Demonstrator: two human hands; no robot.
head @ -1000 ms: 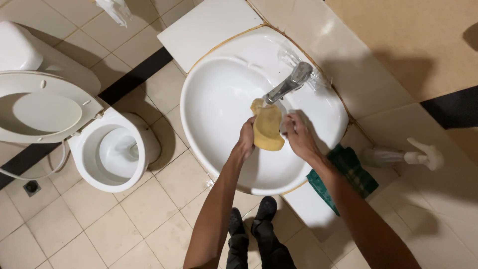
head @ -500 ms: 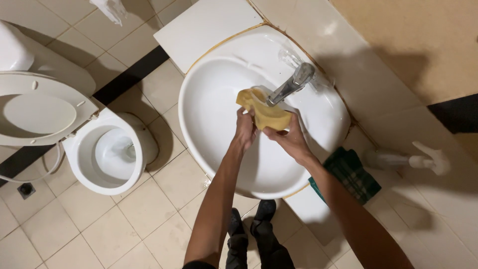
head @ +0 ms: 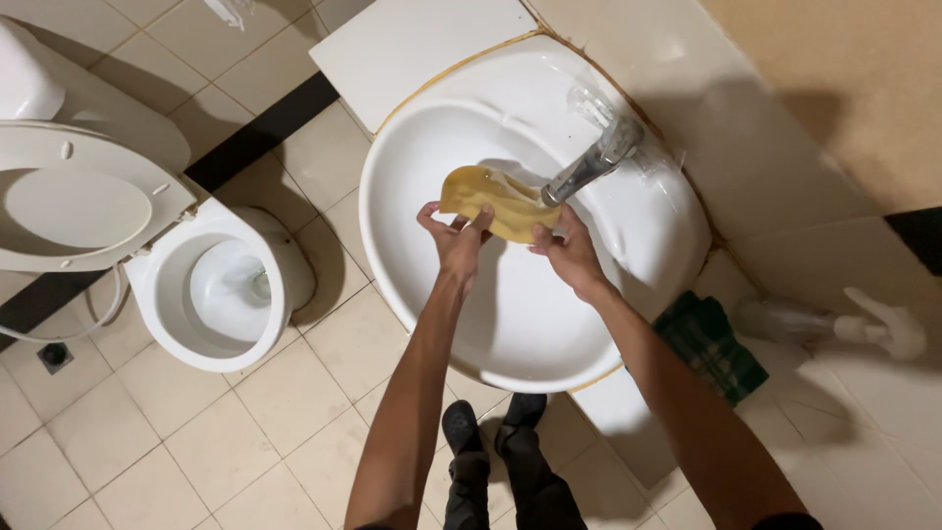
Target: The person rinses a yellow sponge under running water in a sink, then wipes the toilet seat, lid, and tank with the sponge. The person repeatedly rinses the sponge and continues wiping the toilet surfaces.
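Both my hands hold a yellow cloth (head: pixel 488 199) stretched out over the bowl of a white sink (head: pixel 549 324), just below the metal tap (head: pixel 594 162). My left hand (head: pixel 453 234) grips the cloth's left end. My right hand (head: pixel 567 253) pinches its right end, close under the spout. The cloth is spread sideways between them.
A white toilet (head: pixel 211 290) with its lid (head: pixel 83 201) raised stands at the left on beige floor tiles. On the counter right of the sink lie a green checked cloth (head: pixel 711 344) and a white spray bottle (head: pixel 834 324). My dark shoes (head: pixel 491 432) show beneath the sink.
The yellow cloth hung bunched and upright under the tap a second ago. My hands have since pulled it out sideways and lifted it slightly toward the spout.
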